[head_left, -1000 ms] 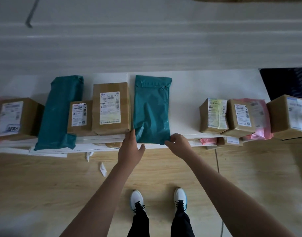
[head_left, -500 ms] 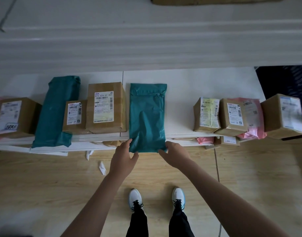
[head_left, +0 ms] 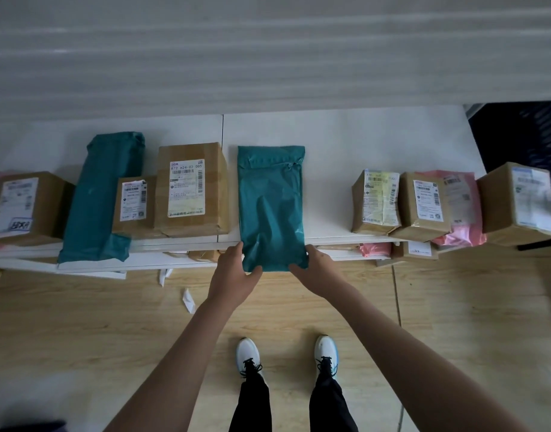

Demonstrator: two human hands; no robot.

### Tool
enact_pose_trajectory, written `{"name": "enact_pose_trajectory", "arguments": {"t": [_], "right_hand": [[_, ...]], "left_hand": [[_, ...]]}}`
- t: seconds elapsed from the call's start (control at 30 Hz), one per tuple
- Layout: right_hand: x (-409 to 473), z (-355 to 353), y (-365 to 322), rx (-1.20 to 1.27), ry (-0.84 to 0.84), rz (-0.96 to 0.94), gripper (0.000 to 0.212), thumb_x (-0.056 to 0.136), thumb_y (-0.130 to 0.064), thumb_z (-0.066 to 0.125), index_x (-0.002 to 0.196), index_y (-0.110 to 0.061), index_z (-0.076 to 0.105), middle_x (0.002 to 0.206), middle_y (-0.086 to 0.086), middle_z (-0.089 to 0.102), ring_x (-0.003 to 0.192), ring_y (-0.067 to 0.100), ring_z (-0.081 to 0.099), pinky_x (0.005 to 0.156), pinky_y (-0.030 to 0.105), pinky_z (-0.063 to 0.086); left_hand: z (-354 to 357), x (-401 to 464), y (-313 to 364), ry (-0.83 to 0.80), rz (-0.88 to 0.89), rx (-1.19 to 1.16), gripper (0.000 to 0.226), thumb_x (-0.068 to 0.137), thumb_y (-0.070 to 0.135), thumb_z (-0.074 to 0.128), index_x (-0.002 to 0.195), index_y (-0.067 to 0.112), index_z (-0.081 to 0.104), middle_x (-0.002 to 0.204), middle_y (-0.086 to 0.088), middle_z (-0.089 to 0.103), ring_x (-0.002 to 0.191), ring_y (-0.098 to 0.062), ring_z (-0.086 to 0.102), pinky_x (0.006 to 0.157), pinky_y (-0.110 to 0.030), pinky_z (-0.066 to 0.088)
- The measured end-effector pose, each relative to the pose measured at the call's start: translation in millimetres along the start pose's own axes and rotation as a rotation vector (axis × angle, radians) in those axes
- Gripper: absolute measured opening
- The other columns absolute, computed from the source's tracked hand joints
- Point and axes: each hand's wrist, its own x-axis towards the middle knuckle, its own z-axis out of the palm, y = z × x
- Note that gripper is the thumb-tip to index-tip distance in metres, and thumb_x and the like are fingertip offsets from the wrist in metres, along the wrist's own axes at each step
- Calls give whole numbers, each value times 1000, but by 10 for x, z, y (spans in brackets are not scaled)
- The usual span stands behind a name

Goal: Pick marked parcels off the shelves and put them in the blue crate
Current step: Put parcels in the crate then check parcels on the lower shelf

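A flat teal poly-bag parcel (head_left: 271,207) lies on the white shelf (head_left: 346,145), its near end hanging over the front edge. My left hand (head_left: 233,275) grips its near left corner, thumb on top. My right hand (head_left: 314,268) grips the near right corner. No label shows on the bag's upper face. A dark blue crate (head_left: 523,135) sits at the far right, partly cut off by the frame.
Left of the bag stand a tall labelled carton (head_left: 191,190), a smaller carton (head_left: 133,202), another teal bag (head_left: 102,198) and a carton (head_left: 24,207). Right of it sit several labelled cartons (head_left: 377,202) and a pink bag (head_left: 461,210). Lower shelves hold more parcels.
Both hands have drawn the teal bag toward me, so its near end now overhangs the shelf edge further. My view has shifted a little.
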Motion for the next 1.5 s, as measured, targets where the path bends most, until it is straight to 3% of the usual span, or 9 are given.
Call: {"name": "enact_pose_trajectory", "arguments": {"t": [0.2, 0.33, 0.47, 0.63, 0.8, 1.0, 1.17, 1.33, 1.5], "right_hand": [[-86, -154, 148, 19, 8, 26, 41, 88, -42, 60, 119, -17, 53, 98, 0, 62, 84, 18, 61, 78, 43, 58], [-148, -212, 178, 57, 18, 28, 38, 88, -39, 60, 117, -15, 53, 95, -1, 62, 82, 18, 61, 76, 43, 58], [-281, -377, 158, 41, 106, 7, 35, 88, -40, 59, 114, -18, 52, 94, -2, 60, 82, 18, 60, 74, 44, 56], [-455, -763, 57, -56, 281, -116, 45, 93, -38, 60, 132, -19, 49, 113, -3, 60, 89, 15, 59, 71, 30, 52], [-395, -893, -214, -133, 307, -183, 48, 93, -39, 58, 137, -22, 48, 127, -2, 55, 93, 17, 63, 75, 39, 59], [-199, -528, -521, -231, 225, -207, 48, 89, -38, 60, 134, -25, 49, 127, 1, 54, 101, 26, 62, 72, 39, 55], [-87, -118, -695, -354, 117, -216, 51, 87, -44, 61, 132, -26, 46, 127, 0, 51, 116, 24, 54, 84, 40, 52], [-21, -34, -628, -398, 86, -241, 61, 88, -60, 57, 138, -27, 44, 135, -2, 49, 123, 21, 51, 91, 41, 51], [209, -274, -270, -354, 176, -171, 55, 94, -56, 49, 137, -22, 47, 129, 2, 54, 111, 21, 56, 84, 39, 53]], "left_hand": [[94, -50, 120, -33, 37, -12, 47, 87, 37, 66, 130, 22, 55, 118, 9, 59, 115, -15, 53, 93, -39, 51], [198, -68, 212, -34, 18, -48, 64, 88, 41, 66, 145, 18, 47, 131, 6, 56, 125, -15, 49, 102, -39, 48], [324, -48, 465, -15, 24, -144, 54, 92, 26, 67, 142, 16, 51, 129, 6, 56, 119, -11, 50, 95, -26, 41], [487, 66, 842, -44, 101, -215, 43, 91, 30, 66, 132, 19, 59, 123, 9, 62, 109, -6, 55, 91, -24, 44], [537, 205, 1046, -106, 178, -279, 45, 87, 30, 70, 131, 23, 65, 124, 11, 70, 114, -5, 63, 101, -27, 51], [111, 140, 687, 35, 167, -335, 43, 86, 16, 74, 123, 32, 60, 113, 22, 67, 105, 7, 59, 90, -15, 47], [-215, 128, 251, 34, 142, -251, 63, 82, 4, 74, 138, 22, 53, 123, 12, 64, 114, -8, 58, 97, -24, 47], [-269, 129, 86, 13, 90, -203, 64, 89, 3, 68, 147, 21, 47, 121, 18, 59, 112, 2, 53, 89, -11, 41], [-238, 227, 111, 22, 108, -184, 50, 95, 19, 62, 142, 28, 50, 125, 17, 65, 113, 10, 56, 97, -23, 51]]}}
